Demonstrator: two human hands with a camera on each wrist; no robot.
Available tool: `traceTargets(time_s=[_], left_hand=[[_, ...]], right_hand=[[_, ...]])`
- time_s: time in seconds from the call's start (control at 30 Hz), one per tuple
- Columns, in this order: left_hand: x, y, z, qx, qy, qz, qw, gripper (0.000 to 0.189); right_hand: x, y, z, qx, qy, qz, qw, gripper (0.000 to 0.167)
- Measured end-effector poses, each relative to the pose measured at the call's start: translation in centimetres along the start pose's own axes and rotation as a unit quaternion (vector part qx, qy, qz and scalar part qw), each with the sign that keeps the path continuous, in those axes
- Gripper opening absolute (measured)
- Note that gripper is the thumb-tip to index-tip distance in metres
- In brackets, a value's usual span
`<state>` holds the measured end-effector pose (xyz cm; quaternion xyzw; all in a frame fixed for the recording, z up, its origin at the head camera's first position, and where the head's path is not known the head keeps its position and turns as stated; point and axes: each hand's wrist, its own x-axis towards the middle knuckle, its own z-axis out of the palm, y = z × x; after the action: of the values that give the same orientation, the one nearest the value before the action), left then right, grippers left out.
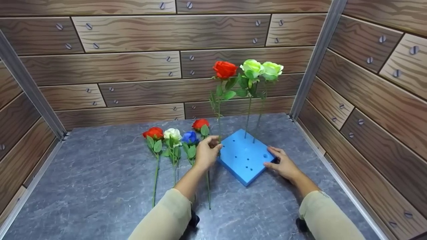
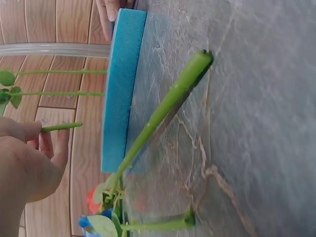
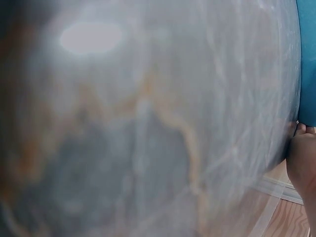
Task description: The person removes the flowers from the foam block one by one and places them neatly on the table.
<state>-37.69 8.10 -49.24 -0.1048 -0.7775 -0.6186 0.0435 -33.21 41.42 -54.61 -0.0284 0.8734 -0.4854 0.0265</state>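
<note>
Between its fingertips, my left hand (image 1: 207, 153) pinches the stem of an upright red artificial rose (image 1: 225, 69). The left wrist view shows the lower end of that stem (image 2: 74, 125) free above the blue foam block (image 1: 240, 151), not in a hole. At the block's right corner, my right hand (image 1: 283, 165) grips it with thumb and fingers on the two sides. Two pale green roses, one in front (image 1: 252, 69) and one behind (image 1: 273, 71), stand upright in the block. Several small holes dot its top. Most of the right hand is outside the right wrist view.
Left of the block, a red rose (image 1: 153, 133), a white rose (image 1: 172, 136), a blue rose (image 1: 190, 137) and another red rose (image 1: 200, 124) lie on the grey marbled table (image 1: 100, 173). Wood-patterned walls (image 1: 133, 66) with metal corner posts (image 1: 315, 60) enclose the table.
</note>
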Motion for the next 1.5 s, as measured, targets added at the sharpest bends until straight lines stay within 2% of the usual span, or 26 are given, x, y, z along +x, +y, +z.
traceTargets(time_s=[0.2, 0.63, 0.87, 1.33, 1.5], left_hand=[[-0.3, 0.0, -0.8, -0.032, -0.012, -0.019, 0.9993, 0.029], [-1.0, -1.0, -2.8, -0.046, -0.014, -0.066, 0.9967, 0.029], [-1.6, -1.4, -3.5, -0.036, -0.014, -0.086, 0.9956, 0.027], [-3.2, -1.7, -5.2, -0.008, -0.038, -0.070, 0.9968, 0.022], [-3.9, -1.7, -5.7, 0.003, -0.046, -0.080, 0.9957, 0.024]], right_hand=[[0.3, 0.2, 0.1, -0.001, 0.010, -0.006, 0.9999, 0.084], [0.2, 0.3, -0.1, -0.009, 0.005, 0.003, 0.9999, 0.083], [0.3, 0.5, -0.4, -0.010, 0.006, 0.008, 0.9999, 0.085], [0.3, 0.4, -0.1, -0.019, 0.005, -0.016, 0.9997, 0.083], [0.4, 0.5, -0.1, -0.016, 0.002, -0.018, 0.9997, 0.084]])
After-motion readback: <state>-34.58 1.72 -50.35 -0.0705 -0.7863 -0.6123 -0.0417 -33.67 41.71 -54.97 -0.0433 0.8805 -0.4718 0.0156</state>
